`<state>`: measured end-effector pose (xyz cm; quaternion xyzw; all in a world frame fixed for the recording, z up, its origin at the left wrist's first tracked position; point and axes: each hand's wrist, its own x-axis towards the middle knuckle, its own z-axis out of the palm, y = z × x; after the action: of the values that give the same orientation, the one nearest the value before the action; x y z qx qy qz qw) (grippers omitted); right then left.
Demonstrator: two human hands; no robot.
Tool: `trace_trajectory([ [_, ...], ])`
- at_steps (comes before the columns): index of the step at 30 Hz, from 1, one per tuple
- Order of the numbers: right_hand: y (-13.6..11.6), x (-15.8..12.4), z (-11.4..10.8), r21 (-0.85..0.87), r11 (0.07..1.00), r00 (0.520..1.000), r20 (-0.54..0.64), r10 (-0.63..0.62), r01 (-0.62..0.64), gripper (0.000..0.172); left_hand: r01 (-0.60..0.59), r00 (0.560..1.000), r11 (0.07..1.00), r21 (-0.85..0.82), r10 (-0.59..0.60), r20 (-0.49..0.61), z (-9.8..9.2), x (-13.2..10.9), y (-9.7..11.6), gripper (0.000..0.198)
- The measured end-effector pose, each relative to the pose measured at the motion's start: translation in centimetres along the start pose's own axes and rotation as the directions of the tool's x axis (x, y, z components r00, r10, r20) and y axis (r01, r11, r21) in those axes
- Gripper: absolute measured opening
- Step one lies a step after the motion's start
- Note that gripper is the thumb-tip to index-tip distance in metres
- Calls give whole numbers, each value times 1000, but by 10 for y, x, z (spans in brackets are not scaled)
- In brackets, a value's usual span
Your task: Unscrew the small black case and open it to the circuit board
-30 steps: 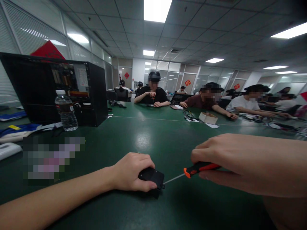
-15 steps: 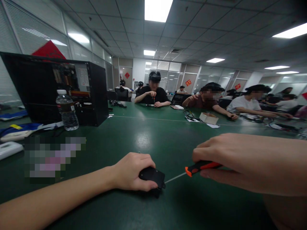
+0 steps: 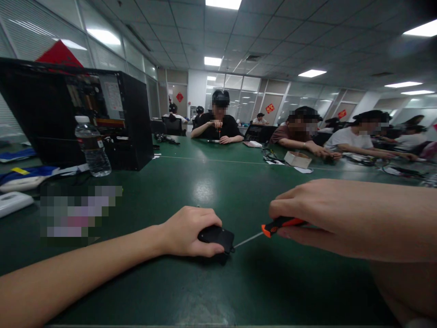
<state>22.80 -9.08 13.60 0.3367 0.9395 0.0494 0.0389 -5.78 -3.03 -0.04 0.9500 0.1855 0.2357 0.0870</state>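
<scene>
A small black plastic device (image 3: 220, 238), boxy with a tab at its right end, lies low over the green table (image 3: 191, 291). My left hand (image 3: 191, 232) is closed round its left side, thumb in front and fingers behind. My right hand (image 3: 307, 218) grips the black and orange handle of a screwdriver (image 3: 271, 228). The screwdriver's thin metal shaft slants down to the left, and its tip meets the device's right end near the tab. Whether the tip sits in a screw is too small to tell.
An opened black computer case (image 3: 136, 123) stands at the left, with a water bottle (image 3: 94, 148) in front. A white object (image 3: 15, 203) lies at the left edge. A small cardboard box (image 3: 297, 159) and cables are farther right. Across the table sits a person (image 3: 218, 123); others sit to the right.
The view has tilted down slightly, so things sit higher in the picture. Both hands keep their grips, and the screwdriver tip stays at the device. A co-worker's raised hand at the right has come down.
</scene>
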Motion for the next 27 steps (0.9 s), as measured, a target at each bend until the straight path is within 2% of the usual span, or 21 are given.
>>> trace_trajectory([
  [5,-3,1,20,73,995,986,159,59,-71,29,-7,1000,1000,4,6,3,0,1,1,49],
  [7,-4,2,30,104,989,971,227,79,-104,32,-13,1000,1000,6,13,9,0,1,0,50],
  [16,23,9,57,211,962,948,301,106,-174,32,-26,1000,1000,-13,26,-5,1,1,-1,48],
  [19,30,16,63,248,961,961,274,48,-119,33,-22,1000,1000,-19,22,-15,2,1,-1,47],
  [24,29,28,74,271,962,987,148,-61,19,27,6,1000,998,-67,-7,-22,2,0,0,41],
  [27,27,34,82,240,969,994,84,-75,53,29,31,999,994,-103,-34,-23,2,-1,0,44],
])
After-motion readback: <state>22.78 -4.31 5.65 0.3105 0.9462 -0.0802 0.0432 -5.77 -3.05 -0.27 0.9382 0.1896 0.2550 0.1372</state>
